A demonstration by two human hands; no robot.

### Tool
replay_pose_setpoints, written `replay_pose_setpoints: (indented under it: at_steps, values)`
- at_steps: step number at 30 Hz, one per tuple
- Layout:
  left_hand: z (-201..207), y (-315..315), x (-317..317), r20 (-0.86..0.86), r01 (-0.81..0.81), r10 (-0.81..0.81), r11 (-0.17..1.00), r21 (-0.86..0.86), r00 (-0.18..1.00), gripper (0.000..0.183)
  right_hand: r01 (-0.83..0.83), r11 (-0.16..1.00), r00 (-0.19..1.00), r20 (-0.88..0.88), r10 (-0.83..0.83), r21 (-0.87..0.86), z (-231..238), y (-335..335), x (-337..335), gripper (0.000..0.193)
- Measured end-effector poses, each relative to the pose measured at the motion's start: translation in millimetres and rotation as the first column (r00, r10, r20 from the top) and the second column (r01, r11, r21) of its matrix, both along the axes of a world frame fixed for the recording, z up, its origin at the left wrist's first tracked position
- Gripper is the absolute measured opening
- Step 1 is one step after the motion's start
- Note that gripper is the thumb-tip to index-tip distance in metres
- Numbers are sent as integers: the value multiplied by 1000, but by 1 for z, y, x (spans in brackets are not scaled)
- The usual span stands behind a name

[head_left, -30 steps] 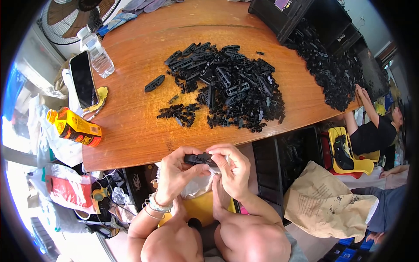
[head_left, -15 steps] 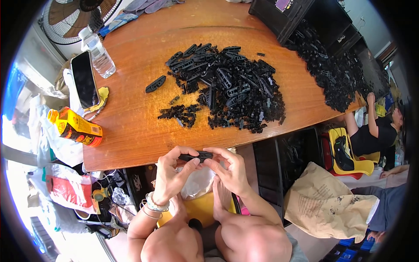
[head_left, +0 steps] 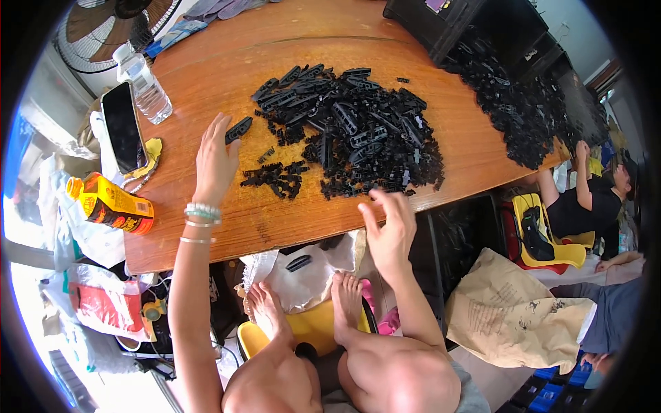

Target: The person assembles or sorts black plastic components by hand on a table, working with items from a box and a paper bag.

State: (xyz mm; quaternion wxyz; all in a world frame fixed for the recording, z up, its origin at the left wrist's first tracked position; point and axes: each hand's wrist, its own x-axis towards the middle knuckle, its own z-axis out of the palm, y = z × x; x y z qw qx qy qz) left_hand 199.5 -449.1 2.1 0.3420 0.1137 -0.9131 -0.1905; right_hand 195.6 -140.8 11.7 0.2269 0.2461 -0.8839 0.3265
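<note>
My left hand [head_left: 215, 164] is stretched over the table's left part, its fingers apart, beside a single long black plastic piece [head_left: 239, 129]. Thumb and fingertips are close to that piece; I cannot tell whether they touch it. My right hand [head_left: 391, 234] hovers at the table's front edge with fingers spread and nothing in them. Just beyond it spreads a large heap of black plastic parts [head_left: 358, 131], long boat-shaped ones mixed with small clips. A smaller cluster of clips [head_left: 275, 180] lies left of the heap. Another long black piece [head_left: 298, 263] shows against the white sack [head_left: 317, 286] below the table edge.
On the wooden table [head_left: 206, 234] stand an orange-yellow bottle [head_left: 117, 205], a phone [head_left: 124, 127] and a clear water bottle [head_left: 146, 86]. A black crate [head_left: 475, 34] spills more parts at far right. A brown paper bag [head_left: 513, 310] and another person [head_left: 585, 189] are to the right.
Both hands have parted and let go of the long black piece, which is now over the white sack. My left hand moved forward-left to the lone piece; my right moved right.
</note>
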Motion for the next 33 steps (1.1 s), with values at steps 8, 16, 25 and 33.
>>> replay_pose_setpoints:
  at_steps: [8,16,25,33]
  values:
    - [12,21,9,-88,15,4,974,224,996,30,93,995,989,-120,-88,37,-21,9,-12,17]
    - [47,108,85,-58,131,-419,148,980,906,33,3,947,997,-75,-28,-322,-10,6,-5,17]
    - [51,123,96,-90,145,-551,57,988,830,26,-461,758,841,44,539,-461,30,-19,29,17]
    - [46,143,105,-253,208,-445,-147,967,859,27,-286,786,885,164,437,-549,31,-22,42,16]
